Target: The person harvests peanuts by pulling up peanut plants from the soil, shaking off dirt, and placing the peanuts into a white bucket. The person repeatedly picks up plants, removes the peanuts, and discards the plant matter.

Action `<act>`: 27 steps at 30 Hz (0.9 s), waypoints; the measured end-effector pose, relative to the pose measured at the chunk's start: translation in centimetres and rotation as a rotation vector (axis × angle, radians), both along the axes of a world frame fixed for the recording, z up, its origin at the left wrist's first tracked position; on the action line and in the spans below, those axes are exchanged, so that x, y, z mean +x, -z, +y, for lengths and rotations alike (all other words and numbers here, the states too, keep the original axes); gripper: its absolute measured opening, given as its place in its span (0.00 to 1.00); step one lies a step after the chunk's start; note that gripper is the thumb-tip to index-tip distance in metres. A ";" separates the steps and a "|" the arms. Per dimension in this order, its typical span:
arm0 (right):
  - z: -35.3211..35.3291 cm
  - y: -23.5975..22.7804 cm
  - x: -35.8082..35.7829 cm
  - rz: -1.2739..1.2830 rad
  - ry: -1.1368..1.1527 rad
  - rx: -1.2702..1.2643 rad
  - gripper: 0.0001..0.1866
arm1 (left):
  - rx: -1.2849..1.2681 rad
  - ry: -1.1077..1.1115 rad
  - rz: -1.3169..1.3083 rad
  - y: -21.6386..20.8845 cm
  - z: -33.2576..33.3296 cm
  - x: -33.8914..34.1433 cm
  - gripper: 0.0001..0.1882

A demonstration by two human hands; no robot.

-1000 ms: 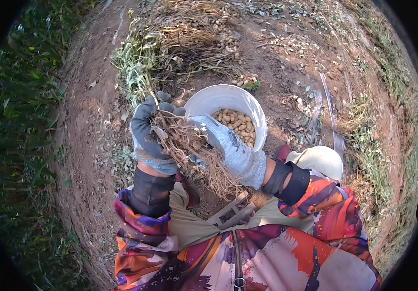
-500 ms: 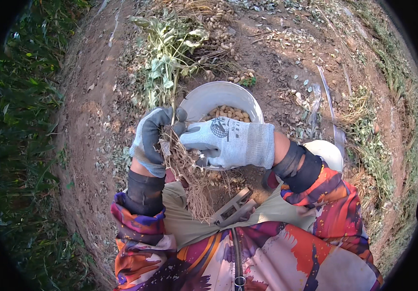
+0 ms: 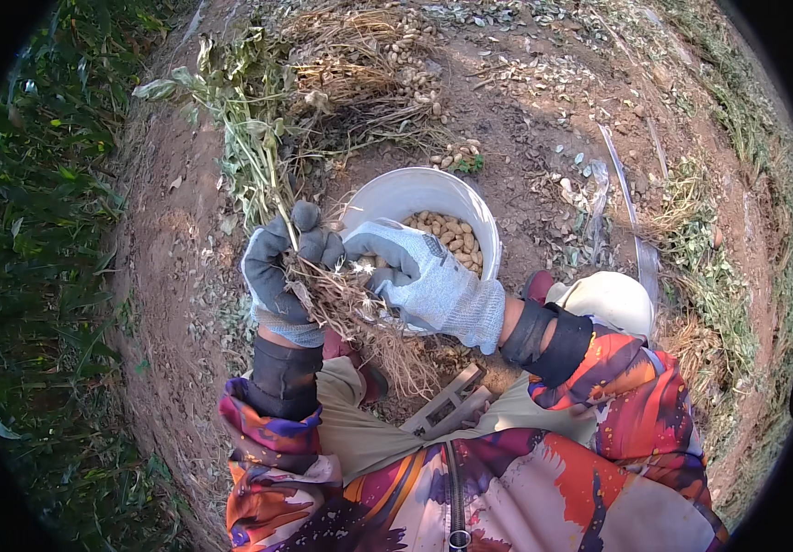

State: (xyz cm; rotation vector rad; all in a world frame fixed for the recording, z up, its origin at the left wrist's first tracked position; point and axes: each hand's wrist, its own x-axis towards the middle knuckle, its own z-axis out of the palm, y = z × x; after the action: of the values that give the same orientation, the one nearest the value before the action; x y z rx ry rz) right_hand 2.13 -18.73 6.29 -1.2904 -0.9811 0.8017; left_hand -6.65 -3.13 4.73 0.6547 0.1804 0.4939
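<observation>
My left hand [image 3: 277, 271], in a grey-blue coated work glove, is closed around the lower stems of a peanut plant [image 3: 258, 152]. Its wilted green leaves point away to the far left, while the tangled roots [image 3: 405, 354] hang toward me. My right hand [image 3: 442, 290], gloved alike, has its fingers curled at the roots, where a tan peanut [image 3: 373, 261] shows by the fingertips; its grip is partly hidden. Just beyond and under the hands stands a white bucket [image 3: 385, 187] with a layer of peanuts [image 3: 456, 237] inside.
Pulled peanut plants [image 3: 359, 78] lie in a heap beyond the bucket, pods among them. A grey slotted object [image 3: 451, 405] rests between my legs. Plastic film strips [image 3: 631, 207] lie on the soil at right. Tall green crops [image 3: 42, 276] line the left side.
The plant has tilted, its leafy top swinging left and its roots right. My right hand has turned, its fingers now pointing up-left, and uncovers more of the peanuts in the bucket.
</observation>
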 end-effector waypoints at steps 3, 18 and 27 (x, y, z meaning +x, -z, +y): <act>-0.8 1.2 1.8 -0.812 0.019 -0.012 0.21 | -0.165 0.175 0.150 0.0 0.0 0.3 0.07; -2.8 0.1 5.2 0.264 0.107 -0.151 0.10 | -0.309 0.039 -0.222 -3.8 1.8 -2.5 0.21; -2.4 2.8 2.5 -0.017 -0.107 -0.153 0.35 | -0.411 -0.012 -0.311 -1.2 1.1 -4.1 0.25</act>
State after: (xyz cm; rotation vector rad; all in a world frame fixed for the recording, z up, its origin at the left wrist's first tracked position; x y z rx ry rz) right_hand 4.65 -21.16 3.48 -1.3861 -1.0254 0.9646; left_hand -10.72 -2.00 5.93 0.1706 -0.0107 0.5438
